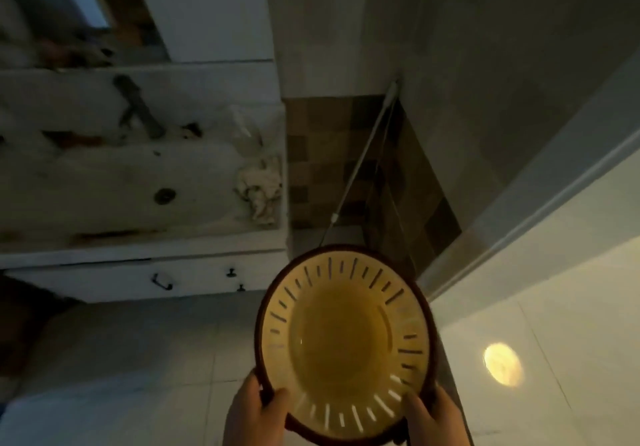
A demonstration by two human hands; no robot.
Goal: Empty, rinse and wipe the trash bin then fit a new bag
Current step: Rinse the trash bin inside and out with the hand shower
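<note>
1. We hold the bin [346, 345] up in front of us, over the floor [156, 348] and near the sink [114, 189].
2. Our left hand [254, 411] grips the near rim on the left, thumb inside. Our right hand [434, 414] grips the near rim on the right, fingers curled over it.
3. We think the bin could slip. We only pinch the rim at the near edge, and a wet rim would be slippery.
4. The wall has slots all round. If water sits at the bottom, a tilt could spill it on the floor, and we could slide on that.
5. The room is dim, so we might miss dirt.
6. The bin looks empty: no trash and no bag. The bottom shines, but we cannot tell if it is wet.
7. The sink holds a rag [259, 185] at its right end.
</note>
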